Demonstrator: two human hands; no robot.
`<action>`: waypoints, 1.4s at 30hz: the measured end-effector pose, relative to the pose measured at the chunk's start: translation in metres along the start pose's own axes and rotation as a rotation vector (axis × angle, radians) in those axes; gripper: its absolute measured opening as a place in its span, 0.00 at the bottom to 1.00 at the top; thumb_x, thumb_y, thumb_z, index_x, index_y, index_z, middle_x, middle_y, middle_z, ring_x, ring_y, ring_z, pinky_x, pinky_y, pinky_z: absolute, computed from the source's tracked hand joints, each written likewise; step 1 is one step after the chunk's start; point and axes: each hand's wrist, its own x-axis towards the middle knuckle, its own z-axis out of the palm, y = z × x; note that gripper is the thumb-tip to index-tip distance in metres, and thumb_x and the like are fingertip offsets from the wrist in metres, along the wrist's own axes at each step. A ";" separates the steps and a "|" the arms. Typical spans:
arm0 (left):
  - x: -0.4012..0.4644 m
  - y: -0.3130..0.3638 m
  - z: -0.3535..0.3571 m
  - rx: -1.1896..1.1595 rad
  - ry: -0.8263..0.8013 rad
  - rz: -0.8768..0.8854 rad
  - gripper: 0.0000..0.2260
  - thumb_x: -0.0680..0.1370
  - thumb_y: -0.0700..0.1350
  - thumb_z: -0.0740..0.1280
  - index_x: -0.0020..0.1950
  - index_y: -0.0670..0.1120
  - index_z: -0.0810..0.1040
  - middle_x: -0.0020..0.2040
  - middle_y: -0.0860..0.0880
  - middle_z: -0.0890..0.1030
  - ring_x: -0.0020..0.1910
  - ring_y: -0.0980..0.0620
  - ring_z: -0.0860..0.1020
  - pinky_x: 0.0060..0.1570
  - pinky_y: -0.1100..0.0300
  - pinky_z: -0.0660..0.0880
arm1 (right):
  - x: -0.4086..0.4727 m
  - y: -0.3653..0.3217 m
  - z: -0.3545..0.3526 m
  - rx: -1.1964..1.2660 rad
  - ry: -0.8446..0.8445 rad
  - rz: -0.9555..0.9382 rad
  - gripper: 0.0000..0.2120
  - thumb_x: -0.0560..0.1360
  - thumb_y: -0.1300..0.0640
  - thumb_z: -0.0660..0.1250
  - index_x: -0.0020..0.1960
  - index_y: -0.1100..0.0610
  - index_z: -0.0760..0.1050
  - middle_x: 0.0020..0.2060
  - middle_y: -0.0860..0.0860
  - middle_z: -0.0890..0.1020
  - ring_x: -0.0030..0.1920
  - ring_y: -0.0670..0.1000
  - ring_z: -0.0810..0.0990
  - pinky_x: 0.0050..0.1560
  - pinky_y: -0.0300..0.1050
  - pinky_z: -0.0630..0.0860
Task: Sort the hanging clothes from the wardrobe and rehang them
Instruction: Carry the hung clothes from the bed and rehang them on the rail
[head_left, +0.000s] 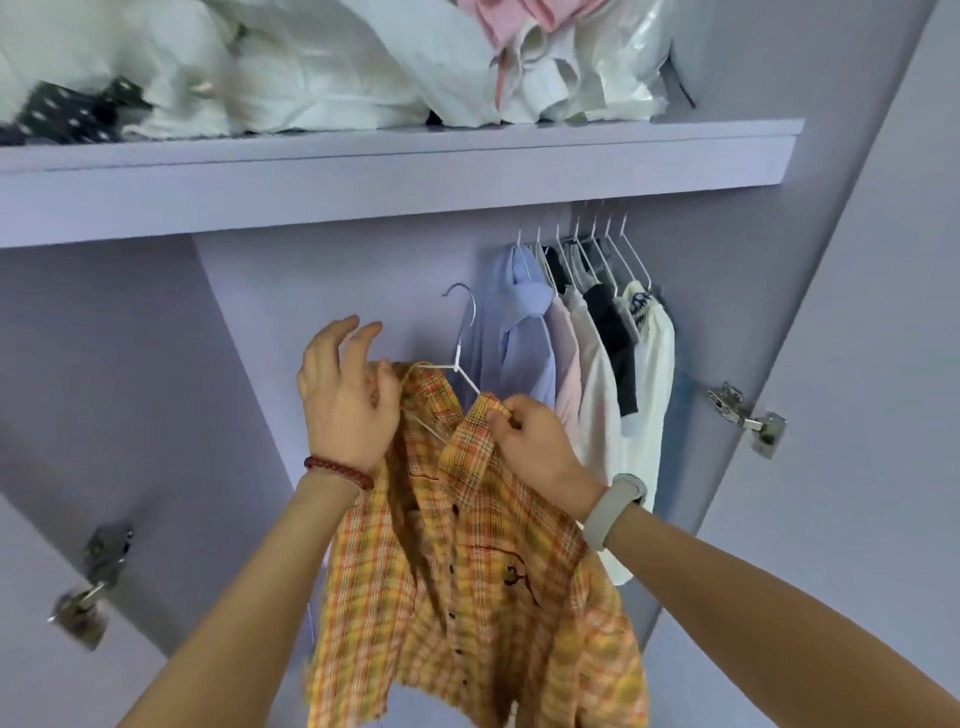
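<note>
Two hands: the left hand (345, 395) and right hand (524, 441) each grip one yellow plaid shirt (467, 571) on one white wire hanger (460, 338); about seven hung garments (571, 364) beside.

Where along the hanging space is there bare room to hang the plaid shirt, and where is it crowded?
Free: the stretch left of the blue shirt, up to the wardrobe's inner partition. Crowded: the right end, where hung clothes bunch together against the side wall. The rail itself is hidden behind the shelf.
</note>
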 end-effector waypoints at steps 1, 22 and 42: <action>0.010 0.002 -0.002 0.037 0.043 0.043 0.15 0.74 0.37 0.62 0.60 0.39 0.75 0.61 0.37 0.73 0.63 0.37 0.69 0.60 0.45 0.65 | 0.011 -0.004 0.003 0.030 0.025 0.003 0.15 0.78 0.57 0.60 0.33 0.56 0.65 0.25 0.47 0.68 0.27 0.45 0.67 0.27 0.37 0.62; 0.103 -0.010 0.046 0.606 0.374 0.312 0.27 0.75 0.48 0.61 0.73 0.49 0.59 0.71 0.42 0.57 0.70 0.38 0.55 0.67 0.38 0.46 | 0.205 0.014 0.009 0.010 0.350 0.117 0.11 0.79 0.58 0.55 0.51 0.65 0.71 0.41 0.63 0.80 0.45 0.63 0.77 0.42 0.51 0.71; 0.098 -0.001 0.038 0.602 0.270 0.253 0.28 0.75 0.50 0.59 0.74 0.50 0.57 0.73 0.42 0.53 0.73 0.39 0.52 0.68 0.37 0.47 | 0.167 0.037 0.012 -0.191 0.151 0.013 0.19 0.80 0.58 0.52 0.69 0.62 0.63 0.62 0.62 0.73 0.60 0.62 0.73 0.53 0.53 0.73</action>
